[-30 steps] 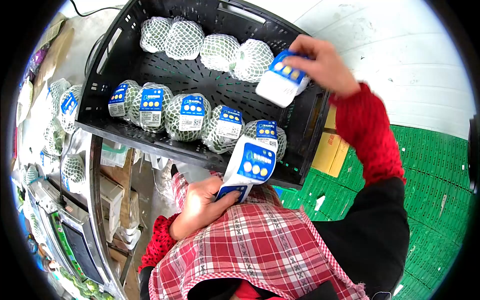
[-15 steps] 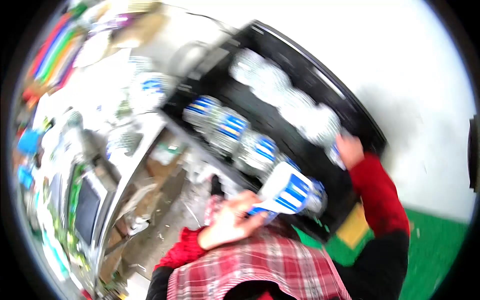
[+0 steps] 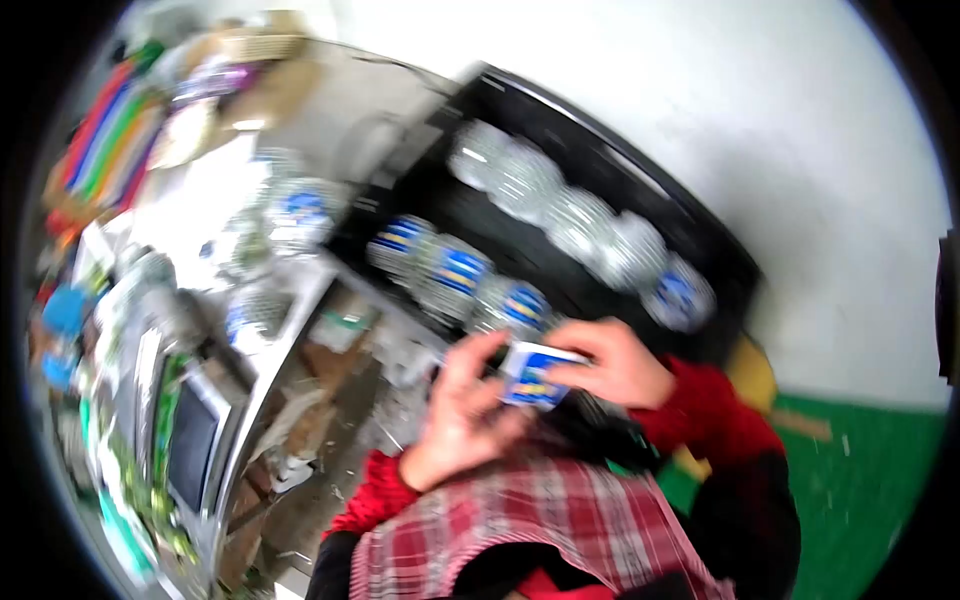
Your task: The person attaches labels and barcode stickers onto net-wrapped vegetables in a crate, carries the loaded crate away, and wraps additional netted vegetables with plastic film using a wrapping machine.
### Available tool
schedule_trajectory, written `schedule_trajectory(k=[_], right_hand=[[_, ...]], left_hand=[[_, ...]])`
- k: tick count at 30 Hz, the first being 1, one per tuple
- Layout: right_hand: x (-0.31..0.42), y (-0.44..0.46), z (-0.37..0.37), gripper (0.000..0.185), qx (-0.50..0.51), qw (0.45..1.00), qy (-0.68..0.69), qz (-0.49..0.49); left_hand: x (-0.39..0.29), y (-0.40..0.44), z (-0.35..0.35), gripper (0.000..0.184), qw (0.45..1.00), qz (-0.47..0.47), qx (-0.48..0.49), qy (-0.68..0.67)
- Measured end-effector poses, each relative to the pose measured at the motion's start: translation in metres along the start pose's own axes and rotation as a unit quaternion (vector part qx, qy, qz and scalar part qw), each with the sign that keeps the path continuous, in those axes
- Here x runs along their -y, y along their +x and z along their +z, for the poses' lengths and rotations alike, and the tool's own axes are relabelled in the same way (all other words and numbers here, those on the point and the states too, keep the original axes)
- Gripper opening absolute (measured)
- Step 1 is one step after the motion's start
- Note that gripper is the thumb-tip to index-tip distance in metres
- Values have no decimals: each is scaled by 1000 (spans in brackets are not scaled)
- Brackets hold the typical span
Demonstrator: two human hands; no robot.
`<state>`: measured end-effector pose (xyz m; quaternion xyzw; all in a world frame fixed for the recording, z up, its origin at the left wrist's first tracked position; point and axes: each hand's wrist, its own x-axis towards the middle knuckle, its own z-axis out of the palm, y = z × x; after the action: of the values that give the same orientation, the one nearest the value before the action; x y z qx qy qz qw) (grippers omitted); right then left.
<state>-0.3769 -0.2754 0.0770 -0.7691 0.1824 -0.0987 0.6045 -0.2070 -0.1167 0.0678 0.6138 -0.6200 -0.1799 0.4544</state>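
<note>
A small blue-and-white printed label (image 3: 538, 378) is in front of my apron, pinched between the thumb and fingers of my right hand (image 3: 622, 368). My left hand (image 3: 462, 412) is at the label's left edge, its fingers curved and apart; whether a fingertip touches it is unclear. Just beyond the hands is a black tray (image 3: 425, 185). Silvery, ribbed round packs lie in it in two rows. The near row (image 3: 455, 275) shows blue labels; its right end is hidden by my hands. In the far row (image 3: 578, 222), the rightmost pack (image 3: 678, 295) shows a blue-and-white face.
Similar packs (image 3: 300, 212) rest on a cluttered white table (image 3: 285, 345) at left. A dark-screened device (image 3: 192, 440) stands there, with colourful folders (image 3: 105, 135) farther back. A white wall (image 3: 820, 170) rises behind the tray, and the floor (image 3: 860, 480) at right is green.
My right hand has left the far row's right end and come to the label. The label has shifted slightly down and left, and my left hand's fingers have spread.
</note>
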Motion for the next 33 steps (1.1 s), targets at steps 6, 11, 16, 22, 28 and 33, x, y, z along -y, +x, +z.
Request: schedule_trajectory(k=[6, 11, 16, 22, 28, 33], right_hand=[[-25, -26, -28, 7, -107, 983, -128, -81], [-54, -25, -142, 16, -225, 965, 2, 138], [-175, -30, -157, 49, -201, 892, -372, 162], [-152, -23, -153, 64, -141, 738, -645, 142], [-146, 4, -132, 52, -60, 905, -362, 217], [-31, 33, -39, 35, 39, 982, 166, 80]], left_hand=[[16, -33, 58, 14, 953, -211, 81, -202], [9, -30, 43, 18, 958, -217, 111, -153], [14, -28, 36, 11, 968, -181, 103, -138], [13, -11, 25, 25, 982, -112, 73, -134], [10, -7, 13, 28, 980, -128, 54, -142], [20, -8, 16, 29, 978, -135, 99, -125]])
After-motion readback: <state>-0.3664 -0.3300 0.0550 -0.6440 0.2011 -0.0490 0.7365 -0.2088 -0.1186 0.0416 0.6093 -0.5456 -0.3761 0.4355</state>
